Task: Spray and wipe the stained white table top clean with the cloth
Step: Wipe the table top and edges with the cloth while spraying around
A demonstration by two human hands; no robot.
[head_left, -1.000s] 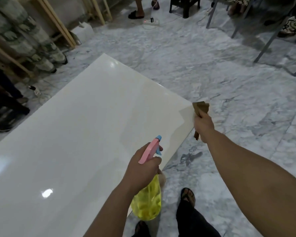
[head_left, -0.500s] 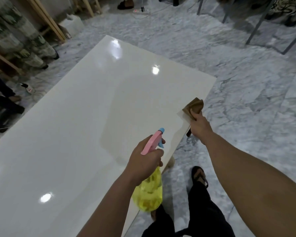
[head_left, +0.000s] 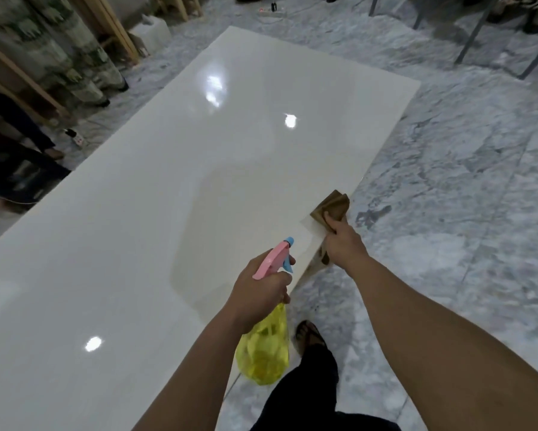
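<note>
Right hand (head_left: 344, 241) clamped on a folded brown cloth (head_left: 331, 206), fingers curled round it, pressing it onto the right edge of the white table top (head_left: 168, 213); a corner of the cloth hanging below the hand beside the edge; left hand (head_left: 261, 290) wrapped round the neck of a spray bottle (head_left: 264, 349), fingers closed under the pink trigger head (head_left: 272, 259) with its blue nozzle aimed far over the table; yellow bottle body dangling below the hand, just off the near right edge. Glossy top, light spots reflected, a duller patch between the two hands. Grey marble floor (head_left: 448, 197) all round; sandalled foot (head_left: 308, 332) near right; wooden frames (head_left: 112, 29) far left; metal chair legs (head_left: 466, 45) far right.
</note>
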